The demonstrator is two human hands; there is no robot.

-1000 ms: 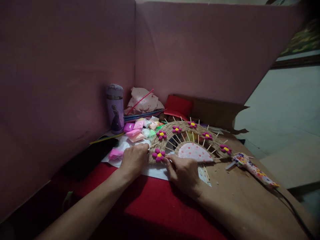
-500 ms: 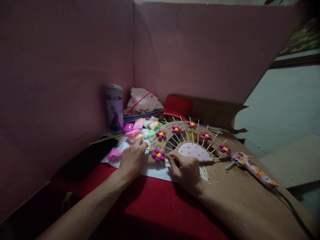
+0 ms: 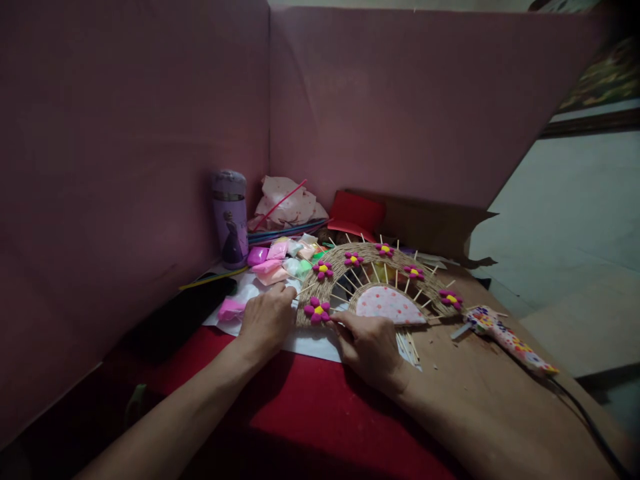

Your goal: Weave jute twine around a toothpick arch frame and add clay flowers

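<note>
A half-round craft piece point(image 3: 370, 257) of wound twine on wooden sticks lies flat on white paper point(image 3: 305, 341), with a pink dotted half-circle point(image 3: 387, 305) at its centre. Several magenta clay flowers with yellow centres sit on the twine arc; the nearest flower point(image 3: 317, 310) lies between my hands. My left hand point(image 3: 267, 317) is curled against the arc's left end, fingertips at a stick there. My right hand point(image 3: 369, 347) is closed, its fingertips pinching at the arc's lower edge just right of that flower.
Small packets of coloured clay point(image 3: 280, 261) lie behind the arc. A purple bottle point(image 3: 229, 217), a pink cloth bundle point(image 3: 287, 200) and a red box point(image 3: 357, 212) stand at the back. A patterned glue gun point(image 3: 505, 337) with a cord lies at the right. Pink boards wall in the corner.
My right hand's fingers lowered back to the arc's lower edge by the nearest flower. My left hand shifted slightly at the arc's left end. The craft piece stayed in place.
</note>
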